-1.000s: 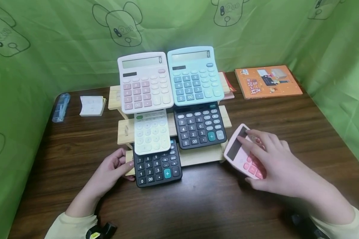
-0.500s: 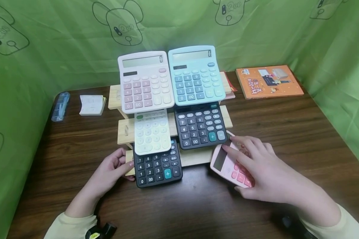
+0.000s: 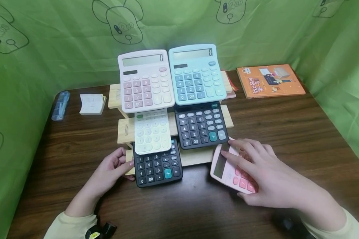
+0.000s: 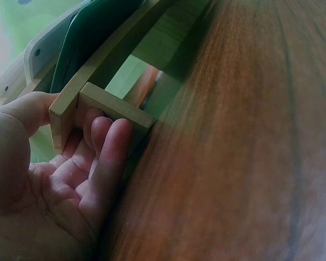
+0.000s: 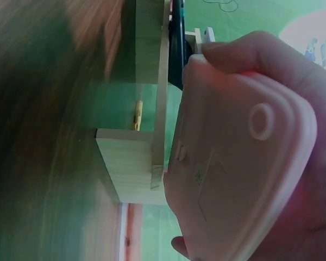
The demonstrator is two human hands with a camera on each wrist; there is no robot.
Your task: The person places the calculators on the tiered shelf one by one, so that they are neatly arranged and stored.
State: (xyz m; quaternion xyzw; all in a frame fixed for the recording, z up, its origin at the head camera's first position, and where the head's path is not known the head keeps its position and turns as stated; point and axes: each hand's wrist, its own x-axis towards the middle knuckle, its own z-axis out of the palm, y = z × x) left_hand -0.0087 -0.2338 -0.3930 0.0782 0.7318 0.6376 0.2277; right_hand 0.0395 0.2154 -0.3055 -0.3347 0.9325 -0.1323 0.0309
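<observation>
My right hand (image 3: 263, 169) grips a pink calculator (image 3: 224, 171) by its sides, tilted at the right end of a stepped wooden rack (image 3: 197, 156). The right wrist view shows the calculator's underside (image 5: 228, 157) with a round foot, close to the rack's end. My left hand (image 3: 112, 171) pinches the left end of the lowest shelf (image 4: 98, 92), thumb on top and fingers beneath. A black calculator (image 3: 158, 169) lies on that shelf. The middle shelf bears a white calculator (image 3: 152, 132) and another black calculator (image 3: 201, 126). On top stand a pale pink calculator (image 3: 145, 79) and a blue calculator (image 3: 197, 74).
An orange book (image 3: 270, 81) lies at the back right of the wooden table (image 3: 185, 212). At the back left are a white notepad (image 3: 91, 104) and a clear blue case (image 3: 60, 105). Green cloth (image 3: 62, 43) hangs around the table.
My right hand has carried the pink calculator left to the rack's right end, then slightly toward me. The left hand has kept its grip on the shelf.
</observation>
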